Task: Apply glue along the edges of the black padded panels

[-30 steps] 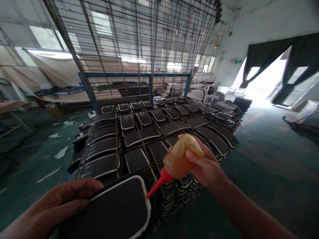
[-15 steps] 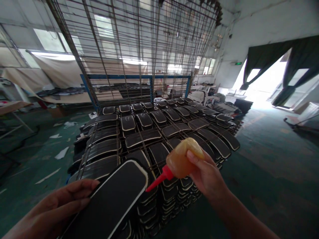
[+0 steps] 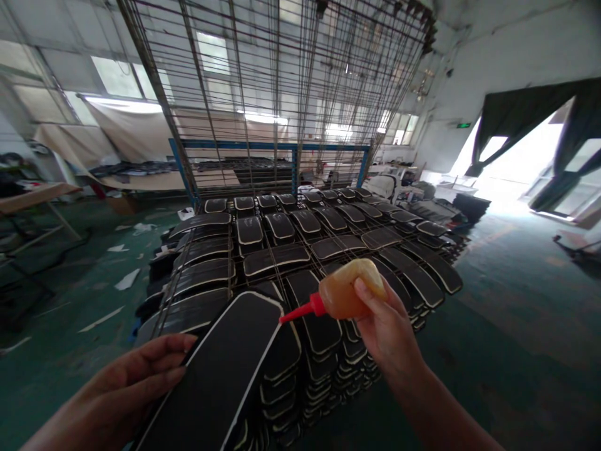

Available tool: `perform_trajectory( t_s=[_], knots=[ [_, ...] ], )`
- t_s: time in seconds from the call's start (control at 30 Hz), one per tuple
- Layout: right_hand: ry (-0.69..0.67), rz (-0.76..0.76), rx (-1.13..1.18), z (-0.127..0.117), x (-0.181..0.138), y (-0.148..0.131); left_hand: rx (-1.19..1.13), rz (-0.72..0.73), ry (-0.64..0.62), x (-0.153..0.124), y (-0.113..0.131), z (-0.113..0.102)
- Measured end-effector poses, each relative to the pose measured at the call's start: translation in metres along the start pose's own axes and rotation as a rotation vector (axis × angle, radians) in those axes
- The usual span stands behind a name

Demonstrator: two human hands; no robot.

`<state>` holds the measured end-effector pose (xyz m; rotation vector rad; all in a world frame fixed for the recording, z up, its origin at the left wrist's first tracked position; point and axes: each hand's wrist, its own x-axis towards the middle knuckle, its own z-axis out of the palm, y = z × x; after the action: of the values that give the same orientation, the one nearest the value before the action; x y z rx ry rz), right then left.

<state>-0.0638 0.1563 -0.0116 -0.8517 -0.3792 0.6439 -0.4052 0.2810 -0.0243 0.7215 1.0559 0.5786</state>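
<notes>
My left hand (image 3: 126, 391) holds a black panel with a white edge (image 3: 220, 376) by its left side, fingers closed along it, tilted up toward the far right. My right hand (image 3: 387, 329) grips an amber squeeze bottle (image 3: 347, 291) with a red nozzle (image 3: 298, 311). The nozzle tip points left and sits just past the panel's upper right corner. Below and behind lie stacks of similar black panels (image 3: 305, 250) on wire racks.
A tall wire rack frame (image 3: 282, 94) with blue bars (image 3: 267, 145) stands behind the stacks. Green floor (image 3: 516, 326) spreads to the right toward a bright doorway (image 3: 511, 156). Paper scraps (image 3: 126, 279) lie on the floor at left, near a wooden table (image 3: 32, 197).
The panel has swung from flat and near to a steeper tilt, reaching farther away. The bottle has levelled out, its nozzle lifting off the panel's edge.
</notes>
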Motion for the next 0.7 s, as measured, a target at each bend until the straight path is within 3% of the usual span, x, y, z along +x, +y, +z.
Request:
perform_trajectory(
  t_s=[0.13,0.53,0.7],
  knots=[
    [-0.014,0.013,-0.02,0.002,-0.01,0.003,0.188,0.108,-0.02,-0.003,0.001,0.007],
    [-0.174,0.028,-0.096,0.003,-0.046,0.012,0.132,0.121,-0.046,-0.023,0.013,0.035],
    [-0.257,0.037,-0.186,0.001,-0.06,0.014,0.099,0.16,-0.053,-0.023,0.014,0.034]
  ],
)
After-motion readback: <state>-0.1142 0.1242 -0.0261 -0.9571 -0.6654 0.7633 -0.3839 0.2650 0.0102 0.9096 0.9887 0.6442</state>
